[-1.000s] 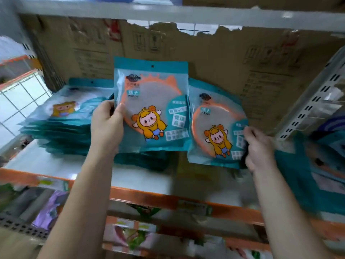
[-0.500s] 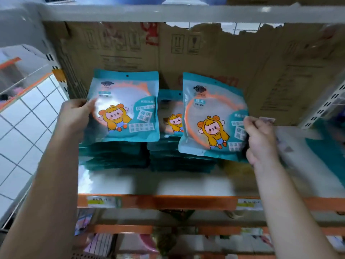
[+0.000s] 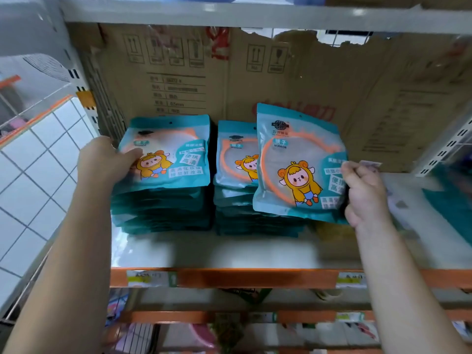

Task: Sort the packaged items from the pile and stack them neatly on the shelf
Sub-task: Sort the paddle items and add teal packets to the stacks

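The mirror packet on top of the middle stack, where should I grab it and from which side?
Probably its near edge, from the front. The top packet lies flat, the left stack sits close beside it, and the held packet in the right hand covers its right part.

Both arms outstretched; left hand (image 3: 107, 162) pinching with thumb; right hand (image 3: 365, 195) fingers curled, gripping.

Two packet stacks (image 3: 163, 208) side by side on shelf (image 3: 229, 251), cardboard (image 3: 255, 80) behind
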Demonstrator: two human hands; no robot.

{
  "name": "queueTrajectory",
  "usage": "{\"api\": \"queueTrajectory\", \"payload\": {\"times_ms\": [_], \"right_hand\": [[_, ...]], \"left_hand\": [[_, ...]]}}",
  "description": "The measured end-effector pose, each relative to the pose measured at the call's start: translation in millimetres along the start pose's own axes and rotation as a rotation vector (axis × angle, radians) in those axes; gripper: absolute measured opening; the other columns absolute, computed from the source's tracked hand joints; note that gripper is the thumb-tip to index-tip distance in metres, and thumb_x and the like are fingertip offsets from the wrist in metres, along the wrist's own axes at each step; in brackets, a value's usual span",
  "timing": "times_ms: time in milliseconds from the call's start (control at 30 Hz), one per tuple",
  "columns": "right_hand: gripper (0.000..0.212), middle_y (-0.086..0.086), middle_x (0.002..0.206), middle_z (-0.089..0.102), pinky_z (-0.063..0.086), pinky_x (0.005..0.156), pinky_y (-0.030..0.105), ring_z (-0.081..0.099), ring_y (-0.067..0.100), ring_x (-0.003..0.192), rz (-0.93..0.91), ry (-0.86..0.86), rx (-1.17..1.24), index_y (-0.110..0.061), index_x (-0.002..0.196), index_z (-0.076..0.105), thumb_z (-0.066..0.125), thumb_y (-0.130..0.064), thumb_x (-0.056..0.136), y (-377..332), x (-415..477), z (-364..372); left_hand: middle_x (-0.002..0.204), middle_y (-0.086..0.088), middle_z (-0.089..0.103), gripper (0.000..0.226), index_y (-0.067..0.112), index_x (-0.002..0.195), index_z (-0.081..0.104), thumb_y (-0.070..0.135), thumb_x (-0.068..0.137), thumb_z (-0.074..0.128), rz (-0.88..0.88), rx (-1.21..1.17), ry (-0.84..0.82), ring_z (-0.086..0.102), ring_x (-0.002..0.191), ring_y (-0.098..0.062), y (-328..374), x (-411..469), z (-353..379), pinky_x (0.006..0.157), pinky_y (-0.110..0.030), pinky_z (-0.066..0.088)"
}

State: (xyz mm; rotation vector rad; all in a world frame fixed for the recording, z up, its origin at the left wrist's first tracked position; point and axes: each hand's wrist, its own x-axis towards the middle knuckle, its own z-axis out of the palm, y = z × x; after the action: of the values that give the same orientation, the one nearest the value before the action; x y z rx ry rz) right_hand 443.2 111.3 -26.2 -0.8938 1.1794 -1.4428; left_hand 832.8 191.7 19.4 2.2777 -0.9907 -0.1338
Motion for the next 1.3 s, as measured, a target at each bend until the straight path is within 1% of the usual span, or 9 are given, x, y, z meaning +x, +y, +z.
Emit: {"api": "queueTrajectory", "payload": {"times_ms": [133,300,400,467,600,900,1067,1167,1300], "right_hand": [[0.01,0.003,0.101,0.072,0.059,0.079,0.036,0.071,0.016,0.094,0.015,0.005,-0.008,-0.016,0.094,0.062,0.054,-0.018,0.099,0,0,1],[0.009,0.002,0.103,0.072,0.06,0.073,0.032,0.071,0.014,0.092,0.031,0.01,-0.007,-0.017,0.096,0.063,0.055,-0.019,0.099,0,-2,2],[0.01,0.002,0.102,0.072,0.06,0.07,0.03,0.071,0.014,0.093,0.031,-0.008,0.006,-0.018,0.098,0.064,0.054,-0.02,0.099,-6,-1,3],[0.011,0.003,0.105,0.072,0.06,0.073,0.031,0.071,0.015,0.094,0.041,-0.04,0.01,-0.017,0.1,0.064,0.054,-0.02,0.099,-11,0,6],[0.013,0.007,0.102,0.073,0.06,0.071,0.033,0.072,0.018,0.092,0.075,-0.168,0.032,-0.012,0.101,0.063,0.051,-0.014,0.1,-23,4,18],[0.013,0.009,0.089,0.072,0.057,0.053,0.03,0.073,0.016,0.07,0.114,-0.292,-0.183,-0.009,0.094,0.064,0.051,-0.009,0.099,-30,18,59],[0.004,0.007,0.091,0.073,0.058,0.058,0.025,0.072,0.01,0.069,0.038,-0.362,-0.441,-0.01,0.096,0.066,0.065,-0.012,0.092,-31,21,65],[0.018,0.005,0.091,0.072,0.055,0.054,0.021,0.072,0.009,0.069,0.017,-0.385,-0.563,-0.008,0.104,0.063,0.07,-0.011,0.088,-30,21,67],[0.029,0.008,0.098,0.072,0.061,0.07,0.033,0.073,0.016,0.078,-0.035,-0.339,-0.606,-0.005,0.109,0.064,0.075,-0.009,0.082,-22,23,70]], "left_hand": [[0.091,-0.016,0.056,0.046,-0.003,0.104,0.06,0.039,0.088,0.068,-0.029,0.011,-0.006,0.05,0.083,-0.03,-1,10,4,0.064,-0.036,0.039],[0.105,-0.018,0.064,0.054,0.002,0.121,0.06,0.046,0.089,0.065,-0.007,0.105,0.001,0.056,0.092,-0.034,-2,16,6,0.071,-0.04,0.045],[0.094,-0.013,0.063,0.053,0.005,0.116,0.064,0.051,0.09,0.061,0.014,0.188,0.014,0.059,0.088,-0.034,-2,15,4,0.072,-0.042,0.053],[0.091,-0.014,0.063,0.047,0.005,0.11,0.067,0.048,0.091,0.058,0.097,0.229,0.091,0.058,0.085,-0.035,-4,12,4,0.072,-0.044,0.054],[0.112,-0.019,0.064,0.037,0.008,0.117,0.067,0.036,0.095,0.056,0.315,0.087,0.251,0.057,0.103,-0.039,3,-15,15,0.084,-0.044,0.046],[0.092,-0.014,0.06,0.024,0.003,0.097,0.065,0.023,0.099,0.052,0.728,-0.09,0.445,0.053,0.088,-0.033,14,-108,59,0.08,-0.043,0.04],[0.083,-0.01,0.058,0.025,0.004,0.089,0.064,0.023,0.099,0.051,0.775,-0.147,0.344,0.05,0.075,-0.026,-4,-146,92,0.068,-0.039,0.04],[0.083,-0.008,0.058,0.031,0.008,0.087,0.063,0.031,0.099,0.047,0.731,-0.084,0.225,0.053,0.075,-0.029,-21,-158,117,0.066,-0.042,0.043],[0.08,-0.007,0.058,0.031,0.011,0.084,0.062,0.036,0.096,0.048,0.717,-0.028,0.113,0.054,0.075,-0.029,-39,-169,142,0.067,-0.038,0.042]]}}
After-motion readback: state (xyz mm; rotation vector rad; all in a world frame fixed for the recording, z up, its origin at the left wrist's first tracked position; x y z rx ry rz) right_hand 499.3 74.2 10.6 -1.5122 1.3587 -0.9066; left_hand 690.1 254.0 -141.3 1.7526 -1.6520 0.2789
